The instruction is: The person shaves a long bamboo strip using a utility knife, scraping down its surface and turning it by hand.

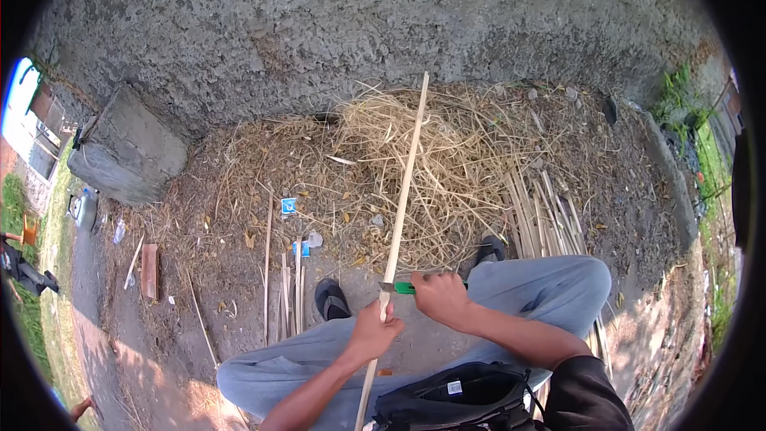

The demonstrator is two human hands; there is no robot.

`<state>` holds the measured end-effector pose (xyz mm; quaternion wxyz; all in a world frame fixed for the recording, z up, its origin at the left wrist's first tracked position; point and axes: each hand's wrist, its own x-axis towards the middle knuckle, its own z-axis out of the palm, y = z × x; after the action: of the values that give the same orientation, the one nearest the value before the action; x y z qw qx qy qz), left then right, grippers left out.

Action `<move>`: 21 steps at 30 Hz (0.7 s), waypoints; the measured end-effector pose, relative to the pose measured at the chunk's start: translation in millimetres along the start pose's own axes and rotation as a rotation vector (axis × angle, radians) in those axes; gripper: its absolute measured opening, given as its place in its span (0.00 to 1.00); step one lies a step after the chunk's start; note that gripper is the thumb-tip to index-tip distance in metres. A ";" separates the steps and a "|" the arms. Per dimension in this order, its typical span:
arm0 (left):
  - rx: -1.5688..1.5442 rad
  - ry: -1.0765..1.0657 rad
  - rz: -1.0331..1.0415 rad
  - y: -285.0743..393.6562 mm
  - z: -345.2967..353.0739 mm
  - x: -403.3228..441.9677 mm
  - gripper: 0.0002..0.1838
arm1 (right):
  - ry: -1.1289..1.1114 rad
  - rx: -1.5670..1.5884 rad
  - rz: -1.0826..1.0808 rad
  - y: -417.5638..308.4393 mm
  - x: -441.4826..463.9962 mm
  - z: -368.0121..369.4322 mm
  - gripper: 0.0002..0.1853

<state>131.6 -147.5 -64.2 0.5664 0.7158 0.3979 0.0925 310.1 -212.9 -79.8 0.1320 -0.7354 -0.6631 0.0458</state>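
Observation:
A long pale strip of split bamboo or wood (pixel 408 172) runs from between my legs up toward the wall. My left hand (pixel 373 330) is closed around its lower part. In my right hand (pixel 440 300) is a knife with a green handle (pixel 404 288), and its short visible blade lies across the strip just above my left hand. My right fingers are wrapped round the handle and hide part of it. Beyond the strip lies a heap of curled shavings (pixel 447 168).
Several strips (pixel 550 219) lie by my right knee, with more strips (pixel 291 295) left of my foot. A brick (pixel 150 271), a concrete block (pixel 132 148) and a metal kettle-like container (pixel 82 211) are at left. A rough wall (pixel 359 24) stands ahead. Part of another person (pixel 28 271) shows far left.

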 end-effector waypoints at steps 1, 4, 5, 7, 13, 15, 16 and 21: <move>-0.054 -0.004 -0.039 -0.5 -0.7 0.6 0.12 | 0.003 0.000 0.001 -3.2 0.2 -4.7 0.05; -0.103 0.002 -0.061 0.9 1.5 1.8 0.12 | 0.043 0.003 -0.008 -9.2 1.0 -9.2 0.06; -0.093 0.007 -0.041 1.8 2.1 1.6 0.13 | 0.051 0.012 -0.005 -9.1 2.4 -7.5 0.06; -0.097 -0.018 -0.007 -6.8 3.6 3.0 0.12 | 0.067 0.022 -0.001 -6.6 6.3 -6.9 0.06; -0.778 -0.327 -0.365 27.3 -15.9 0.3 0.14 | 0.089 0.137 0.006 -1.7 12.5 -10.8 0.10; -0.906 -0.391 -0.402 24.9 -19.8 -0.2 0.15 | 0.053 0.149 0.060 -4.1 15.0 -18.3 0.10; -0.930 -0.397 -0.392 21.0 -19.8 0.7 0.16 | 0.055 0.148 0.057 -3.7 17.0 -19.9 0.10; -0.903 -0.404 -0.374 21.9 -18.4 0.3 0.17 | 0.063 0.133 0.078 -4.0 16.0 -17.1 0.08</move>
<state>131.3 -134.6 -38.7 0.8904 0.3211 0.3223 0.0124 312.2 -199.0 -60.6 0.1994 -0.7513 -0.6250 0.0717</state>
